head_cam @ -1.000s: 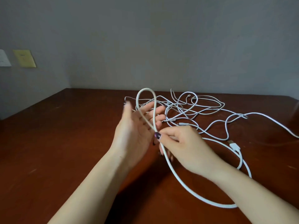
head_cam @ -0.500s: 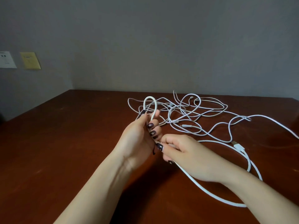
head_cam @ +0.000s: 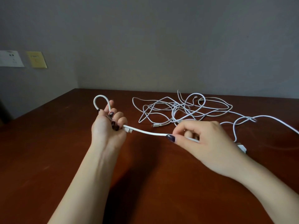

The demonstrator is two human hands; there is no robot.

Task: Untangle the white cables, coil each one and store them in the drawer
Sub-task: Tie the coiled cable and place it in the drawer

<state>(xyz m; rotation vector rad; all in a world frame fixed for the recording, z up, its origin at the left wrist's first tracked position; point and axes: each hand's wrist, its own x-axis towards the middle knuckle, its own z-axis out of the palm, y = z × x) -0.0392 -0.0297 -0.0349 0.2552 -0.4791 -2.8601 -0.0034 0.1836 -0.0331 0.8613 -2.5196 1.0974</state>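
My left hand [head_cam: 107, 126] grips a thick white cable [head_cam: 148, 133], with a small loop of it [head_cam: 100, 98] standing up above the fist and a plug end poking out beside the fingers. The cable runs right to my right hand [head_cam: 199, 139], which pinches it between thumb and fingers just above the table. Behind the hands a tangle of thin white cables [head_cam: 182, 109] lies spread on the brown wooden table [head_cam: 48, 151]. A white USB plug [head_cam: 242, 148] lies by my right wrist. No drawer is in view.
A grey wall stands behind the table, and its back edge runs just beyond the tangle. On the left wall are a white socket plate [head_cam: 10, 58] and a yellow plate [head_cam: 36, 59]. One cable [head_cam: 278, 121] trails off to the right edge.
My hands have moved apart: the left went left, gripping the shrunken loop in a fist, and the right slid right along the cable, stretching a span between them.
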